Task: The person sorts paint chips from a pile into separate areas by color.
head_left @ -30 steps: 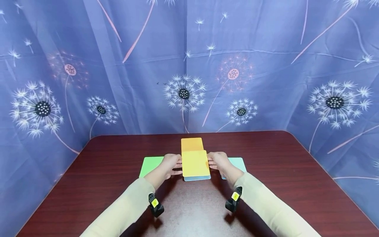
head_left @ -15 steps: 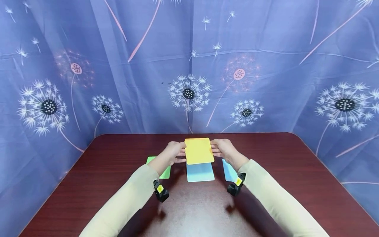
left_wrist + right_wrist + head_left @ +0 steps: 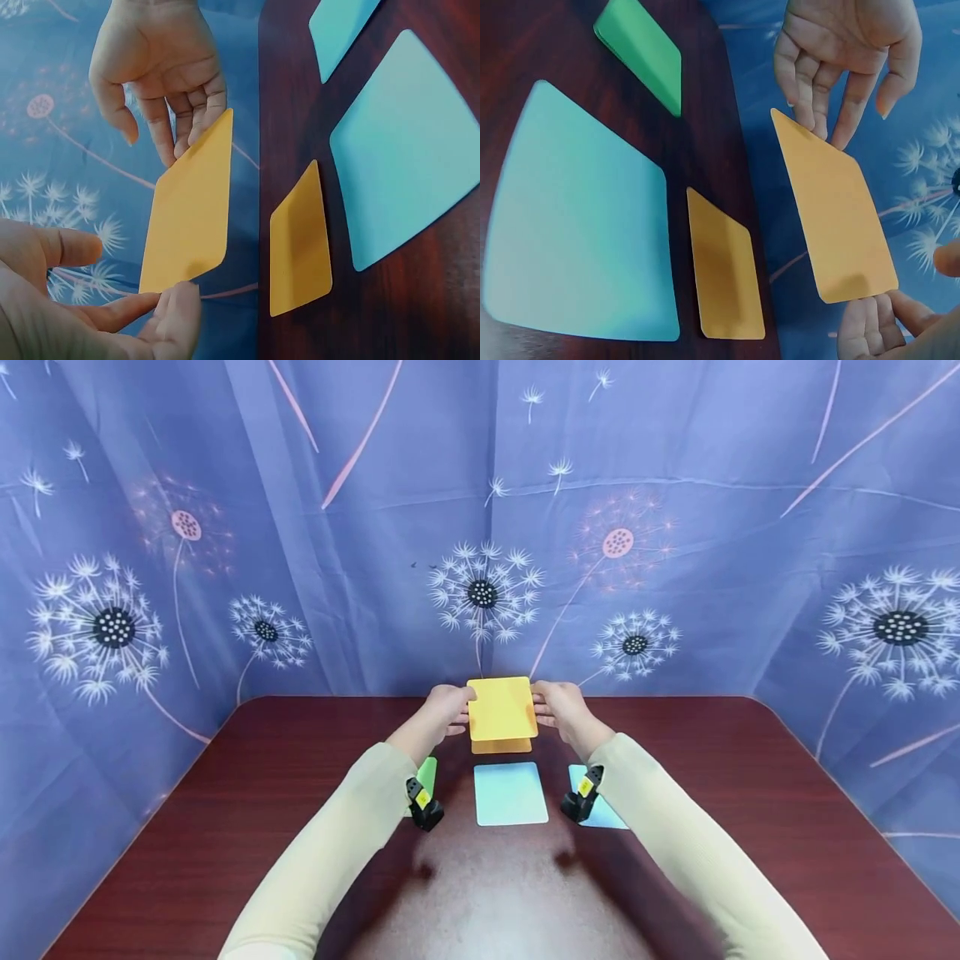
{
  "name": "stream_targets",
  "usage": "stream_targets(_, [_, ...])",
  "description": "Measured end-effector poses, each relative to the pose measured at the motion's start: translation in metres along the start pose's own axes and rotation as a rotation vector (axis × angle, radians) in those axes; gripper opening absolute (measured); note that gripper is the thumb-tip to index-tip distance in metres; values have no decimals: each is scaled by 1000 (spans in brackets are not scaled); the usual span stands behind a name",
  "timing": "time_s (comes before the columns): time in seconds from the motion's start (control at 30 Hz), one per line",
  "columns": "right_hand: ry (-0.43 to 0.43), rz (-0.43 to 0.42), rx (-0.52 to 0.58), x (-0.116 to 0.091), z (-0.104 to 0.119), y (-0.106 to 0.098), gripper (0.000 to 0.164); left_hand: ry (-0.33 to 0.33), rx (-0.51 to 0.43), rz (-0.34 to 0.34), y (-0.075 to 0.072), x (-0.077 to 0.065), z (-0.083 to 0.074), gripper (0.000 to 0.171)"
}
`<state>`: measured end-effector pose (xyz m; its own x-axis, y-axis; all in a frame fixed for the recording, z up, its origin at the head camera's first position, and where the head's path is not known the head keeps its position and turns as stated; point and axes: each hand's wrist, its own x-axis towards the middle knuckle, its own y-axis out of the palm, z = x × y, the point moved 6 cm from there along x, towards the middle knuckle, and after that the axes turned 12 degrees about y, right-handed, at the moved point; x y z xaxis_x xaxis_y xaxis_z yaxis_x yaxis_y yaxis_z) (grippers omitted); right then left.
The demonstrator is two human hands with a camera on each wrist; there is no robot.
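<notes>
A square yellow card is held raised between my two hands, tilted above a second, orange card on the table. The fingertips of my left hand press on its left edge, and those of my right hand press on its right edge. Both wrist views show the fingers fairly straight along the edges, with each thumb standing apart from the card. From below, the raised card looks orange. In front of the orange card lies a pale blue square card.
Another blue card lies at the right, partly covered by my right wrist camera. A green piece sits at the left, mostly behind my left arm in the head view. A patterned blue curtain hangs behind the dark red-brown table.
Both hands have carried the yellow card away from me, off the pale blue card, to over the orange card. The pale blue card is now fully uncovered.
</notes>
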<state>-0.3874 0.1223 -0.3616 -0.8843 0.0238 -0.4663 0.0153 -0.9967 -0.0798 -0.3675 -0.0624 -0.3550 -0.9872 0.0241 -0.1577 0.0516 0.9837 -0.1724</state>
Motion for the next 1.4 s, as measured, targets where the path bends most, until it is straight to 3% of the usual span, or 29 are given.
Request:
stream_targets(0.2, [21, -24, 45, 15, -7, 4, 47, -14, 29, -35, 4, 14, 10, 55])
stream_targets(0.47, [44, -24, 75, 28, -31, 19, 48, -65, 44, -143, 1, 26, 49, 52])
stream_targets(0.6, [36, -15, 40, 36, -41, 19, 52, -54, 56, -180, 3, 33, 59, 51])
stream_targets(0.87, [13, -32, 21, 51, -55, 20, 54, -54, 60, -184, 7, 38, 66, 49])
stream_targets(1.1, [-39, -41, 24, 53, -51, 22, 54, -14, 90, -195, 5, 41, 64, 46])
stream_targets(1.4, [-17, -48, 0, 57, -52, 16, 53, -14, 88, -145, 13, 45, 68, 40])
